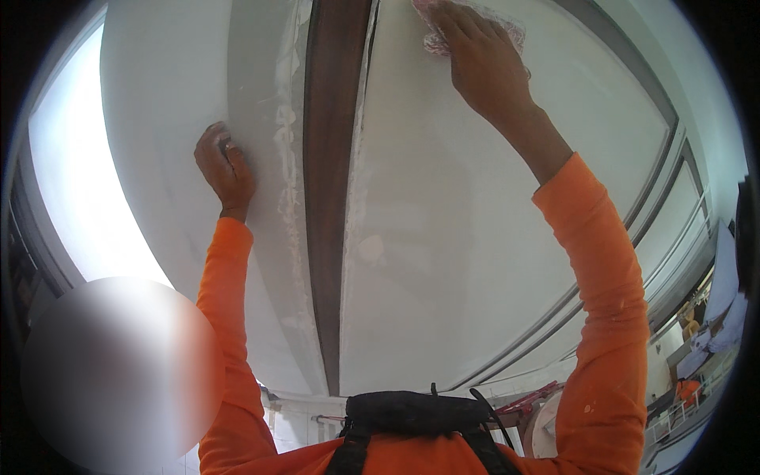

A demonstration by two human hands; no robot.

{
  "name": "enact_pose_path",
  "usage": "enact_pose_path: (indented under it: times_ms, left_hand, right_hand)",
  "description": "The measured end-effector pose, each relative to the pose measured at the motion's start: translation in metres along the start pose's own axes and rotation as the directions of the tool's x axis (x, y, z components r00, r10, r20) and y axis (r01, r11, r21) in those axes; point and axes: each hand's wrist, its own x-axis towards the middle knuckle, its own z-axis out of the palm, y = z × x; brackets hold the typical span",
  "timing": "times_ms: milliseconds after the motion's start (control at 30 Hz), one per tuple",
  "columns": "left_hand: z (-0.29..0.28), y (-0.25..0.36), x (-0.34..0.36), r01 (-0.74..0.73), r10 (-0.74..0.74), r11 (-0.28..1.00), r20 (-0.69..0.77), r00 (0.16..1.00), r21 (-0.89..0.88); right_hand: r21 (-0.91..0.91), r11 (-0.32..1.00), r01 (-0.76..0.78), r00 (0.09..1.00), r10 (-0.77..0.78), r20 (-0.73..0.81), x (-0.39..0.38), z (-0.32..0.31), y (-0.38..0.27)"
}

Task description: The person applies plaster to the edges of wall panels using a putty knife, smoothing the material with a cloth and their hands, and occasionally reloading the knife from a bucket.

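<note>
While the left hand [226,168] is curling shut against the white panel [443,237], the right hand [479,59] is pressing a pinkish sanding pad [511,32] flat at upper right, likely mid-smoothing.

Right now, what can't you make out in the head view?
- Pinkish sanding pad or cloth: under the right hand and cut by the top edge, so its kind is unclear.
- Left hand: closed fist on the white surface; anything inside is hidden.
- Lower left: blurred patch hides what is there.
- Far right: background items too small.
</note>
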Motion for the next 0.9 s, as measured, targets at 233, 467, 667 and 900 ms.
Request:
enact_pose_path:
  times_ms: [233,467,667,900]
  left_hand:
    - [-0.004,-0.002,-0.001,0.017,-0.017,0.998,0.004,1.000,0.052]
    - [0.001,-0.001,0.000,-0.015,0.016,0.999,-0.018,1.000,0.031]
    - [0.001,-0.004,-0.002,0.022,-0.022,1.000,-0.022,1.000,0.010]
    - [-0.001,-0.004,-0.001,0.054,-0.055,0.997,0.008,0.998,0.057]
  right_hand:
    - [0.092,0.993,0.069,0.980,-0.085,0.181,-0.052,0.016,-0.065]
    - [0.207,0.976,0.071,0.884,-0.158,0.440,-0.160,-0.005,-0.153]
    - [0.197,0.980,-0.035,0.887,-0.060,0.458,-0.149,-0.037,-0.150]
    - [0.165,0.975,-0.148,0.955,0.097,0.280,-0.112,0.021,-0.133]
